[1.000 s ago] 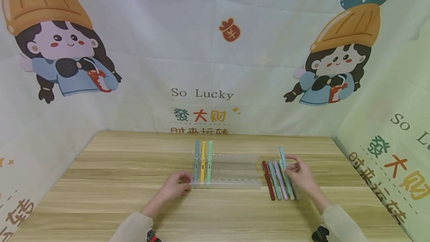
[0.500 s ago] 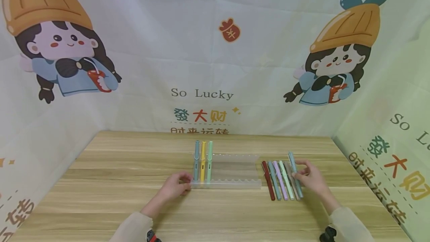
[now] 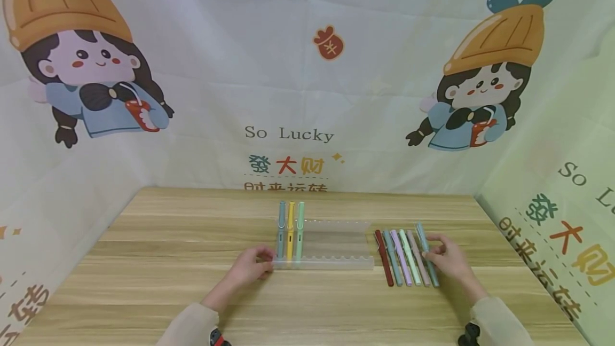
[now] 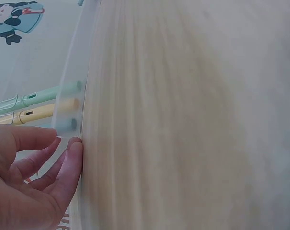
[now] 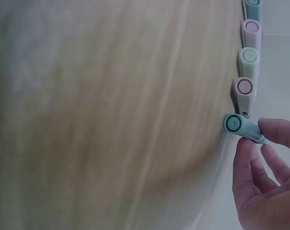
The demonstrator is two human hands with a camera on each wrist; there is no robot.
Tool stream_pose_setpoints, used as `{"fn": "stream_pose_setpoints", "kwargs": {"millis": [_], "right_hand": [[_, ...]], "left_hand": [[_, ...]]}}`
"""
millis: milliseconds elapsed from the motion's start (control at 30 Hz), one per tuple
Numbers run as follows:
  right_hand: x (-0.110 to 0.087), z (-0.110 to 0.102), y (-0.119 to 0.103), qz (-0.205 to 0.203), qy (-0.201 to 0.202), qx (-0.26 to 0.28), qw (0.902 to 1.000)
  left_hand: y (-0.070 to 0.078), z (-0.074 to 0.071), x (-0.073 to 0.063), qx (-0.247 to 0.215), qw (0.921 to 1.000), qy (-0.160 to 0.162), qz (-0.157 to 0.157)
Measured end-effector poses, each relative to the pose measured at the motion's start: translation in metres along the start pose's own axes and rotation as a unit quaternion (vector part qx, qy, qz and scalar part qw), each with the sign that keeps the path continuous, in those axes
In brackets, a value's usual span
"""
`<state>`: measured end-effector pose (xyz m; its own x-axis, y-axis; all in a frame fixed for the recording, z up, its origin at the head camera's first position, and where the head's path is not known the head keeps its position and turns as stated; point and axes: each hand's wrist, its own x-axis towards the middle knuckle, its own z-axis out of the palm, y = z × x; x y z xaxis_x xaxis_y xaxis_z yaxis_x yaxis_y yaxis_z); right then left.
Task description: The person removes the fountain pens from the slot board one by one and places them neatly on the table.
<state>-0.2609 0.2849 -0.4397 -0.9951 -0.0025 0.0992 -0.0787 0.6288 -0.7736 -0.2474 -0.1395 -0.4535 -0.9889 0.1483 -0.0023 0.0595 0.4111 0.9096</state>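
— What do we find at the left hand (image 3: 250,263)?

— We see it grasping the nearest end of the clear rack (image 3: 336,264), thumb and fingertips pinched on the corner. Beside that hand, in the rack, sit the blue-grey pen (image 3: 281,234) closest to the fingers, then the yellow pen (image 3: 290,234), then the pale green pen (image 3: 300,234), all parallel.

— And beyond those, toward the right hand (image 3: 449,258)?

— We see the rack's notched front edge extending over the wooden table (image 3: 307,308) and ending just before a loose row of pens.

— What does the right hand hold, then?

— We find the light-blue pen (image 3: 431,268) pinched between its thumb and fingers, at the end of the row nearest that hand. Whether its lower end touches the table, we cannot tell.

— And its neighbours?

— Going from the right hand toward the left, we count the pinkish-grey pen (image 3: 419,258) just beside the held one, then the mint pen (image 3: 410,257), the lavender pen (image 3: 401,258), the teal pen (image 3: 393,258) and the dark red pen (image 3: 383,258).
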Motion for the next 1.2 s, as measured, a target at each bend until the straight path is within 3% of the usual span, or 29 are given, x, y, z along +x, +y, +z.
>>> {"fn": "stream_pose_setpoints", "kwargs": {"millis": [700,1200], "right_hand": [[0.0095,0.0016,0.0048,0.03,-0.031,-0.066,0.9969],[0.0084,0.0027,0.0055,0.034,-0.027,-0.045,0.998]], "left_hand": [[-0.002,0.0005,0.0013,-0.002,1.0,0.002,0.001],[-0.0018,0.0009,0.0015,-0.002,1.0,0.004,-0.001]]}}
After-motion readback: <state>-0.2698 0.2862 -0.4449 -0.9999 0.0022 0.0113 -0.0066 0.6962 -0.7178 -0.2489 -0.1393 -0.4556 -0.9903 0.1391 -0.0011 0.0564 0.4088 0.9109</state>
